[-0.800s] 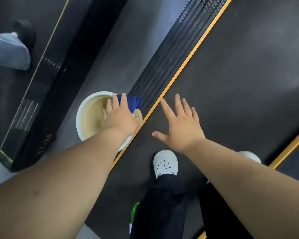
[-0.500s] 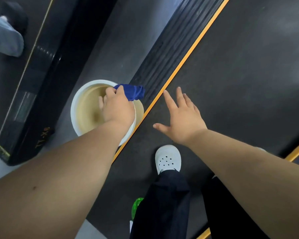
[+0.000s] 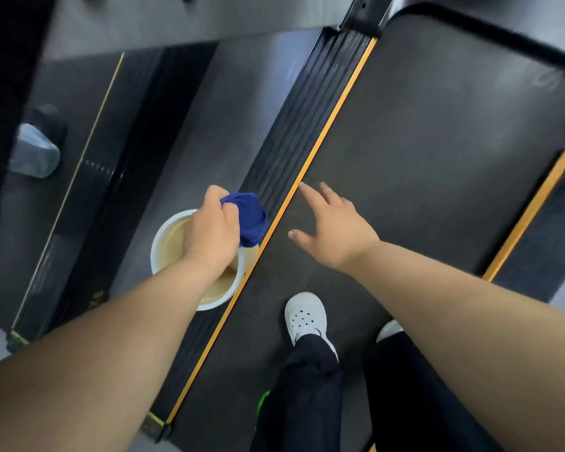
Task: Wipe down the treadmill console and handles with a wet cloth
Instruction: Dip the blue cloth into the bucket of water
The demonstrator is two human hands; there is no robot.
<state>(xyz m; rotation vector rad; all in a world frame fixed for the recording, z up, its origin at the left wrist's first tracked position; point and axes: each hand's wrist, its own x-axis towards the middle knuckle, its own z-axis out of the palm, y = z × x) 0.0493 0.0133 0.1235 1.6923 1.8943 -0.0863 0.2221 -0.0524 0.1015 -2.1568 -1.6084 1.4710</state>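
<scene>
1. Looking straight down on a dark treadmill belt (image 3: 437, 141), with an orange stripe (image 3: 323, 141) along its left edge and a second one along the right edge.
2. Gripping a blue cloth (image 3: 250, 216) in the left hand (image 3: 212, 230): fingers curled tightly around it, the cloth bunched up and sticking out on the thumb side, toward the stripe.
3. Holding this cloth above the far side of a white bucket (image 3: 155, 243) with a beige inside. Not possible to tell if cloth and rim are touching.
4. Found on the grey floor (image 3: 209, 125), just beside the ribbed black side rail (image 3: 300, 119): the bucket, standing between this treadmill and a neighbouring black machine (image 3: 79, 190).
5. Stretching the right hand (image 3: 336, 236) out over the belt, holding nothing: fingers straight and spread, thumb apart, index tip near the orange stripe. Cannot tell if touching the belt or only above it.
6. Standing on the belt in white shoes with small holes: one shoe (image 3: 305, 316) fully visible, the other (image 3: 388, 329) mostly hidden behind the right forearm. Wearing dark trousers (image 3: 307, 386).
7. Noticing something small and green (image 3: 263, 402) at the edge of the left trouser leg, too hidden to name.
8. Seeing at far left, on the neighbouring machine, a grey-blue shape (image 3: 36, 151), too blurred to name.
</scene>
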